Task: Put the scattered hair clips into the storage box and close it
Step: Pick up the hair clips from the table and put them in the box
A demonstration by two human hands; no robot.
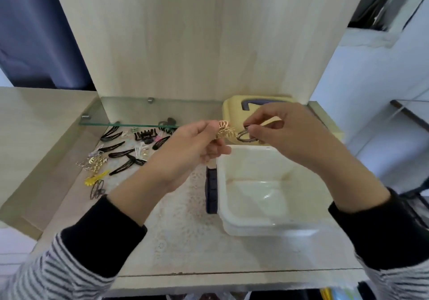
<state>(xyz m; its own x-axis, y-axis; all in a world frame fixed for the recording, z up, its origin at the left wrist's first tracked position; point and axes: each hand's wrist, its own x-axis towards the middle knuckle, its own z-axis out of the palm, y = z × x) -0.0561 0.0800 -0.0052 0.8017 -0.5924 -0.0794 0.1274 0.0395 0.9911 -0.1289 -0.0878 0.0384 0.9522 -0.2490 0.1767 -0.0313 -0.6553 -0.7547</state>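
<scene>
Soft even daylight, faint shadows, slight overall blur, wide-angle edge bending.

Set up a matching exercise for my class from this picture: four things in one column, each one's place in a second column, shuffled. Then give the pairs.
Things
1. gold claw clip
2. dark oval clip
3. yellow lid
4. black claw clip

Places
A. behind the white storage box
B. held in the left hand
C. lying on the table, left of both hands
D. pinched in the right hand

Pairs: 1-B, 2-D, 3-A, 4-C
</scene>
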